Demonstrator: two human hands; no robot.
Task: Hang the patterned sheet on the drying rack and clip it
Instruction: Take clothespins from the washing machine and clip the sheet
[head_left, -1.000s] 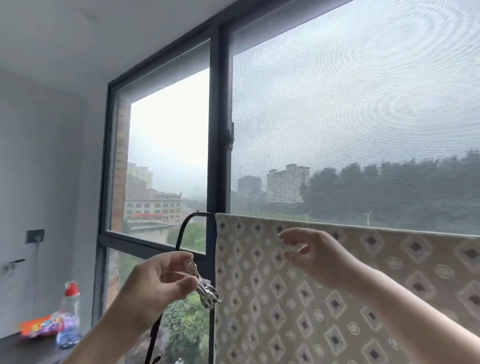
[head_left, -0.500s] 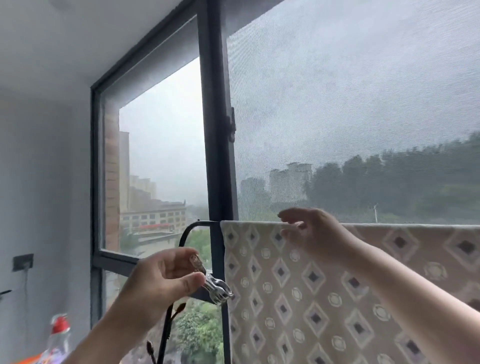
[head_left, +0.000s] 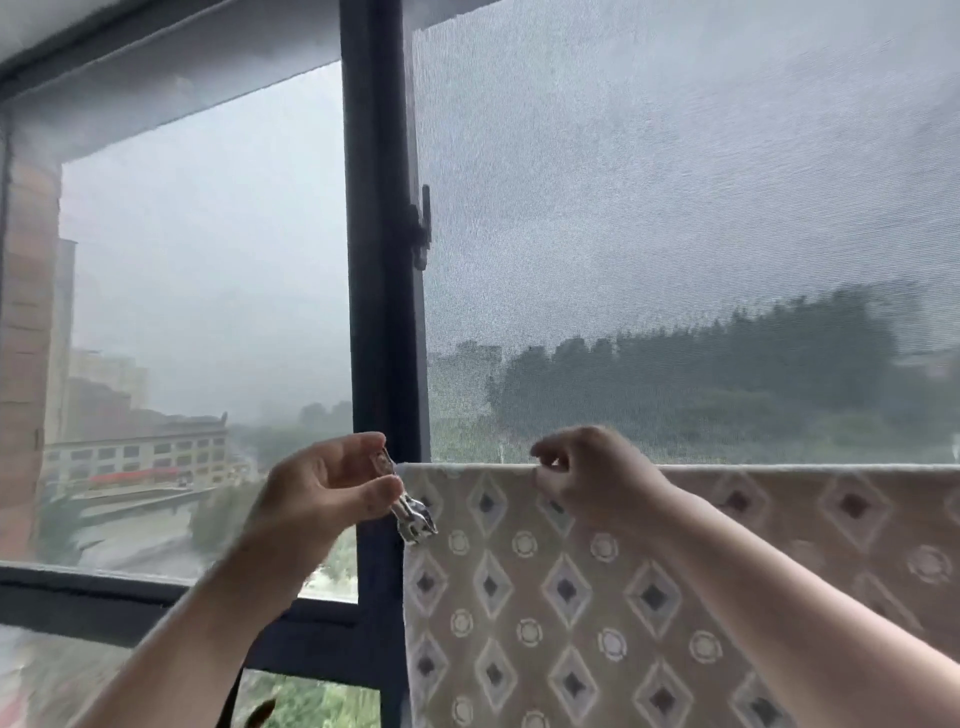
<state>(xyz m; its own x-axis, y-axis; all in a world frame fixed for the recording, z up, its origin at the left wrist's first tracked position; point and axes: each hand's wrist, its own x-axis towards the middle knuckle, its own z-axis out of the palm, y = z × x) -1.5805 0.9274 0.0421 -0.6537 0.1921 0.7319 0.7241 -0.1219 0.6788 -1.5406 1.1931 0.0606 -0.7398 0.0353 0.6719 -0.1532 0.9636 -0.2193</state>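
Note:
The patterned sheet (head_left: 613, 597), beige with diamonds and circles, hangs over a horizontal bar of the drying rack, which the cloth hides. My left hand (head_left: 322, 493) pinches a shiny metal clip (head_left: 413, 514) between thumb and fingers, right at the sheet's top left corner. The clip's jaws point down and right, just over the sheet's left edge. My right hand (head_left: 592, 478) rests on the top fold of the sheet a little to the right, fingers curled over the edge and pinching the cloth.
A dark window frame post (head_left: 382, 312) stands directly behind the sheet's left edge, with a latch (head_left: 422, 228) on it. A mesh screen (head_left: 675, 208) covers the right pane. A black curved rack tube (head_left: 228, 701) shows at the bottom under my left forearm.
My left hand has risen and moved right, bringing the clip from below the rack's corner up to the sheet's top left corner. My right hand stays on the sheet's top edge. The view has tilted up.

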